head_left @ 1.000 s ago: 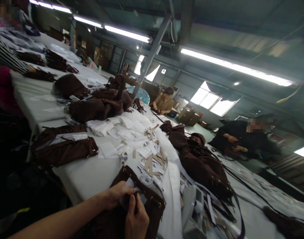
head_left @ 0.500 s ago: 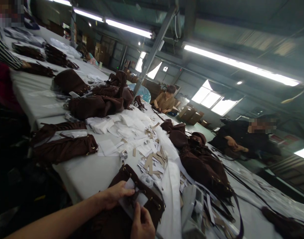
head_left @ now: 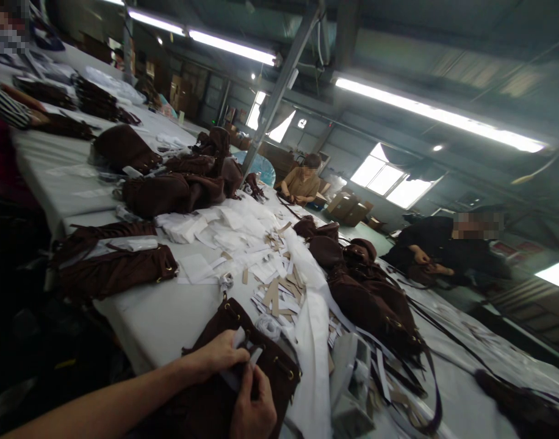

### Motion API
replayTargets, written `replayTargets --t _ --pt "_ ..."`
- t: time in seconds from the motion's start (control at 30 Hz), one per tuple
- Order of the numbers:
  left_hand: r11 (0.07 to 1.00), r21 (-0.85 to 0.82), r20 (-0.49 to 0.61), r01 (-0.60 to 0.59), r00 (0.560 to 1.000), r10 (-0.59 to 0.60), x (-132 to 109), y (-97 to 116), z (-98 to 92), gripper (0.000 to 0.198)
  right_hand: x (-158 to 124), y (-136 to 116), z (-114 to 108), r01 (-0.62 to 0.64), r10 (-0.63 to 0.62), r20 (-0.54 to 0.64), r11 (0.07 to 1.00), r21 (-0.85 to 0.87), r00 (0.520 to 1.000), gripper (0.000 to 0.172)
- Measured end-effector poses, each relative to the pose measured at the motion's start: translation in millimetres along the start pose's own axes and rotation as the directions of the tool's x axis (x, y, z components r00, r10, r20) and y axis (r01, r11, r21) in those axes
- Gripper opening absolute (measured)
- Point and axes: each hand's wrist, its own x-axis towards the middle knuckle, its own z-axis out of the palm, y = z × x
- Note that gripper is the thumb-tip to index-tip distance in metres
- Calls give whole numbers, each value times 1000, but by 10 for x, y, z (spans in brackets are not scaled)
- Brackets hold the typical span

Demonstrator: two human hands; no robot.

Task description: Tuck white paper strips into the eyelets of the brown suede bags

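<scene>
A dark brown bag (head_left: 279,366) with brass eyelets and a drawstring cord lies at the table's near edge, below me. My left hand (head_left: 218,356) reaches over its top and pinches a piece of white wrapping paper (head_left: 238,336) at the bag's middle. Close beside it, my right hand (head_left: 254,402) has thumb and forefinger pressed together at a second white piece (head_left: 256,353). The fingertips of both hands almost meet. A small dark part between them is too hidden to name. More white wrapping shows under my left hand.
Finished-looking brown bags (head_left: 155,192) are heaped at the left, more bags (head_left: 371,299) at the right. Paper sheets (head_left: 192,225) and cardboard strips (head_left: 274,296) cover the middle. A coil of white tape (head_left: 268,327) lies beside my bag. Co-workers sit or stand around the table.
My right hand has shifted slightly left and up, bringing its fingertips nearer the left thumb. The white piece by the right fingers is now lifted and narrower. The view has moved slightly.
</scene>
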Motion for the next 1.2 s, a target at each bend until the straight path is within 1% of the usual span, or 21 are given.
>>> replayTargets --t 0.07,0.13,0.2,0.3,0.37,0.4,0.43,0.5,0.53,0.6,0.63,0.7,0.77,0.83,0.9,0.97,1.07,1.13,1.17,1.2 --pt "999 33 -16 -15 1000 15 4 -6 7 15 -5 23 -17 -95 95 1 995 6 995 45" --pt "999 48 -24 -13 1000 14 8 -18 19 15 6 34 -54 -194 194 9 981 18 981 47" --pt "999 49 -12 0 1000 1 14 -29 33 13 24 38 -89 -255 255 15 966 47 967 48" --pt "998 55 5 6 1000 -6 27 -43 46 12 34 55 -105 -296 297 5 952 81 955 49" --pt "997 75 0 -1 1000 1 40 -56 45 11 21 75 -89 -289 291 -16 954 84 957 48" --pt "996 89 -5 -8 1000 9 47 -65 42 9 9 84 -75 -263 266 -30 962 78 964 46" --pt "994 105 -12 -19 1000 20 53 -77 38 8 -6 89 -58 -211 215 -47 975 69 976 45" --pt "990 133 -19 -48 999 51 60 -104 27 7 -38 81 -21 -39 42 -72 998 44 996 40" --pt "988 140 -16 -63 998 66 61 -117 22 7 -52 66 -3 69 -67 -76 997 33 995 37" --pt "987 138 8 -85 996 85 52 -139 12 7 -71 16 24 270 -268 -66 963 15 961 31" --pt "987 130 22 -90 996 88 43 -144 8 7 -75 -13 33 341 -340 -55 940 7 939 30" --pt "990 104 50 -92 995 87 14 -139 2 8 -74 -65 40 427 -427 -26 904 -4 904 27" --pt "994 66 83 -83 994 77 -25 -113 -4 10 -70 -94 40 460 -460 9 888 0 888 26" --pt "998 22 120 -66 991 63 -64 -77 -11 11 -70 -100 41 453 -453 48 892 14 890 26" --pt "999 -18 141 -49 989 51 -93 -50 -22 12 -77 -96 45 421 -422 83 907 23 903 27" --pt "998 -47 134 -42 990 47 -104 -50 -33 18 -88 -94 48 392 -394 112 919 32 912 28" --pt "997 -64 101 -41 994 48 -87 -110 -37 24 -97 -88 30 349 -357 172 934 78 918 31" --pt "997 -69 82 -36 996 42 -69 -165 -29 26 -78 -75 -4 271 -291 199 955 122 936 35" --pt "997 -74 77 -35 996 41 -64 -187 -25 27 -56 -68 -25 197 -219 193 972 129 956 36" --pt "996 -77 72 -41 996 47 -63 -202 -23 28 -24 -65 -48 98 -120 178 987 128 977 38"
